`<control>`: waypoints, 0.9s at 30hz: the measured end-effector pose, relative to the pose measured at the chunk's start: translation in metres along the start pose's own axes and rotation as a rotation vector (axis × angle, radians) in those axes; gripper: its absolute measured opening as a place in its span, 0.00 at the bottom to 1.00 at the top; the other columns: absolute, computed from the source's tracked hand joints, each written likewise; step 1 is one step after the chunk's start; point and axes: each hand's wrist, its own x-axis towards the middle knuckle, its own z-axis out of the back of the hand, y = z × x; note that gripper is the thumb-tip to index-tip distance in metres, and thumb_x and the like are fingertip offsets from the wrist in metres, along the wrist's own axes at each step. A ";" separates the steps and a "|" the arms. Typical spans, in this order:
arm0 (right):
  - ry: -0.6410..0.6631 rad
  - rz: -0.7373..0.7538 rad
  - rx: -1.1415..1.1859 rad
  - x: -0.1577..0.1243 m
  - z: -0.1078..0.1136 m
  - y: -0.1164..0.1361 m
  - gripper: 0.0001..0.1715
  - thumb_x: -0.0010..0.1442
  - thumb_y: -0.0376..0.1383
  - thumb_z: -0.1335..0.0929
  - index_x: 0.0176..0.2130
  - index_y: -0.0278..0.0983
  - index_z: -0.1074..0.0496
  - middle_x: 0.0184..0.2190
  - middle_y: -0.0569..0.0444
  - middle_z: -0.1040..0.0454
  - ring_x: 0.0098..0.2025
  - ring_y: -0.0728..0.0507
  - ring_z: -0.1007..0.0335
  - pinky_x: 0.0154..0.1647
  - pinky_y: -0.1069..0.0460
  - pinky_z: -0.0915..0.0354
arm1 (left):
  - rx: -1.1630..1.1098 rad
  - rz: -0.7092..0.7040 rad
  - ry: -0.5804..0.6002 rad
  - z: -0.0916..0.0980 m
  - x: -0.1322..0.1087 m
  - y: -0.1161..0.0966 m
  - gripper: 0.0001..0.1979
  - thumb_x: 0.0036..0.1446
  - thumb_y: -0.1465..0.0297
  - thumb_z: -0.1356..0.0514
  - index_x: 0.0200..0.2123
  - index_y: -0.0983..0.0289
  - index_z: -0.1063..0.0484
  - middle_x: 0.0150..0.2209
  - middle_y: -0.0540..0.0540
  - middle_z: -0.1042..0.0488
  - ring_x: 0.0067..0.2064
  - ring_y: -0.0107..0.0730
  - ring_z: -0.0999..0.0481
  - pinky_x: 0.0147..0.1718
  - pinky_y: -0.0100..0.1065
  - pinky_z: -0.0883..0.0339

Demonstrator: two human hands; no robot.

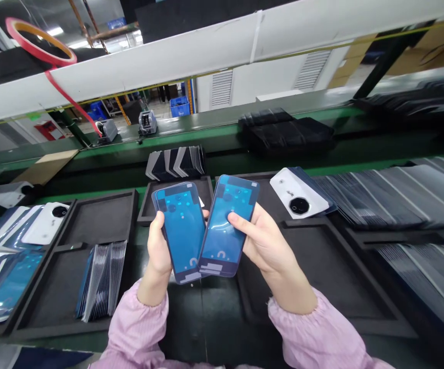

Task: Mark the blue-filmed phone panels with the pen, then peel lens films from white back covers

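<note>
My left hand (pixel 158 249) grips a small stack of phone back panels (pixel 183 228) faced with blue film, its thumb along their left edge. A second small stack of blue phone back panels (pixel 222 238) is pinched in my right hand (pixel 268 246), thumb lying across the front face. Both stacks are held up toward the camera, and their lower corners overlap, the right one in front. Dark borders, pale spots and a light label strip mark each face. How many panels each stack holds cannot be made out. Most of my fingers are hidden behind the panels.
Black foam trays (pixel 133 225) lie left and right, several with rows of upright panels (pixel 104 279). White phone backs with dark camera rings (pixel 298 205) lie at right and left. Behind stand tape dispensers (pixel 147 122); a red tape roll (pixel 39 41) hangs above its trailing strip.
</note>
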 end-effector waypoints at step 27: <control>0.019 -0.140 -0.088 0.001 0.008 0.015 0.26 0.47 0.46 0.16 0.43 0.40 0.19 0.42 0.48 0.15 0.43 0.33 0.16 0.45 0.40 0.19 | 0.006 0.158 0.210 0.002 -0.001 -0.008 0.32 0.57 0.44 0.36 0.47 0.68 0.19 0.48 0.66 0.16 0.46 0.55 0.15 0.46 0.47 0.20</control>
